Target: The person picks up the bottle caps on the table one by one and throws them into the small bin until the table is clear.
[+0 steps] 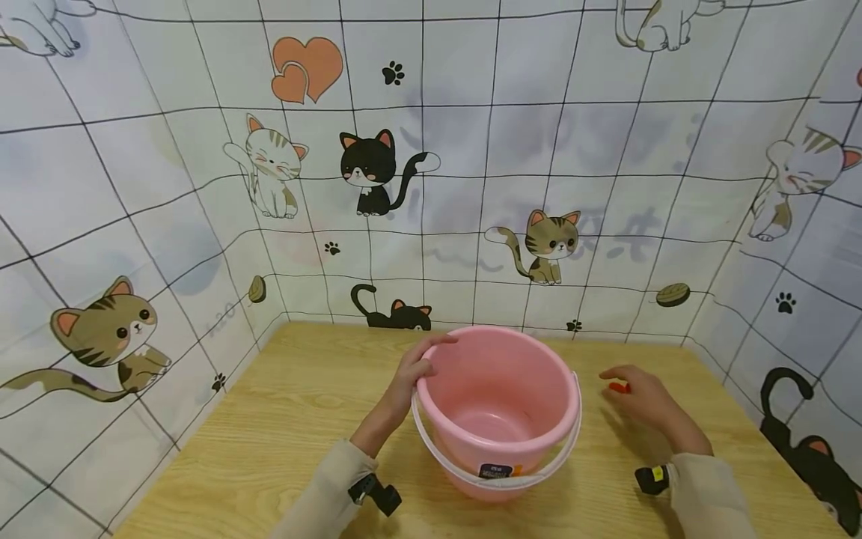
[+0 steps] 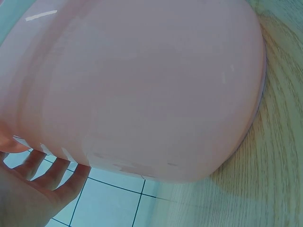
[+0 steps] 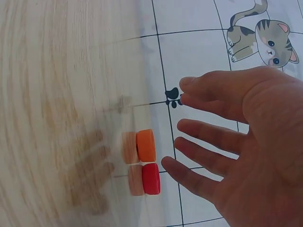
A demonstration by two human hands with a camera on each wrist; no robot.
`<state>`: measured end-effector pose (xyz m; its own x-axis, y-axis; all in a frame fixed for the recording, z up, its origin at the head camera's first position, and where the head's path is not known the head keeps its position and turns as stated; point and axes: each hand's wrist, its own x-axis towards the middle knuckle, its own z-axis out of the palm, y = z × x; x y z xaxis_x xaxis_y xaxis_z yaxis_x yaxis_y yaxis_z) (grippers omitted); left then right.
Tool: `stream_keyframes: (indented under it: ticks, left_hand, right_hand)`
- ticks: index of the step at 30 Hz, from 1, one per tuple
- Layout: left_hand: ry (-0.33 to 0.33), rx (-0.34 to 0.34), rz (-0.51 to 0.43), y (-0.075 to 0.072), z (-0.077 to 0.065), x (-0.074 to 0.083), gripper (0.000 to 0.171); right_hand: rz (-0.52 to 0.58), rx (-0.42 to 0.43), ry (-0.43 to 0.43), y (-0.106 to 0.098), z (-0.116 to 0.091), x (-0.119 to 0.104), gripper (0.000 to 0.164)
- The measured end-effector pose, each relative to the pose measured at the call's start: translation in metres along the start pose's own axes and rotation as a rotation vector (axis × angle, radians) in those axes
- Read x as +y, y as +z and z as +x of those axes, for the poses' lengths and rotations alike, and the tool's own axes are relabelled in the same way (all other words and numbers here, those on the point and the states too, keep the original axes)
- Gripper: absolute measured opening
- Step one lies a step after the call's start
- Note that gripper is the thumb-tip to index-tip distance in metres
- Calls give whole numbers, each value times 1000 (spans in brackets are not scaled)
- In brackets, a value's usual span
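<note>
A pink bucket (image 1: 498,427) stands on the wooden table with its mouth up and its white handle (image 1: 485,479) hanging down at the near side. My left hand (image 1: 407,374) grips the bucket's left rim. In the left wrist view the left hand's fingers (image 2: 71,182) lie against the outer wall of the bucket (image 2: 156,90). Right of the bucket, my right hand (image 1: 643,397) hovers over the table, fingers spread and holding nothing. Close to its fingertips, in the right wrist view, are a small orange piece (image 3: 146,145) and a small red piece (image 3: 151,178), side by side; their exact kind cannot be told.
The light wooden table (image 1: 316,389) extends on both sides of the bucket. White gridded sheeting (image 1: 458,150) with printed cats closes off the back, left and right. A dark camera is strapped at each wrist.
</note>
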<state>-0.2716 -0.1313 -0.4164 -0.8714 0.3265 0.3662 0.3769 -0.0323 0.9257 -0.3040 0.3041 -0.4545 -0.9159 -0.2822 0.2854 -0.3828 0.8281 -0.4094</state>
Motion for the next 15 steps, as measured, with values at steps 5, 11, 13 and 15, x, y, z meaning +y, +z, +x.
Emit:
stream_keyframes:
  ticks: [5, 11, 13, 15]
  left_hand:
    - [2, -11, -6, 0, -1, 0, 61]
    - [5, -17, -2, 0, 0, 0, 62]
    - [3, -15, -5, 0, -1, 0, 61]
    - [2, -18, -10, 0, 0, 0, 61]
  right_hand:
    - [12, -18, 17, 2, -1, 3, 33]
    - [9, -37, 11, 6, 0, 7, 33]
    - [7, -37, -3, 7, 0, 8, 32]
    - [8, -36, -16, 8, 0, 9, 30]
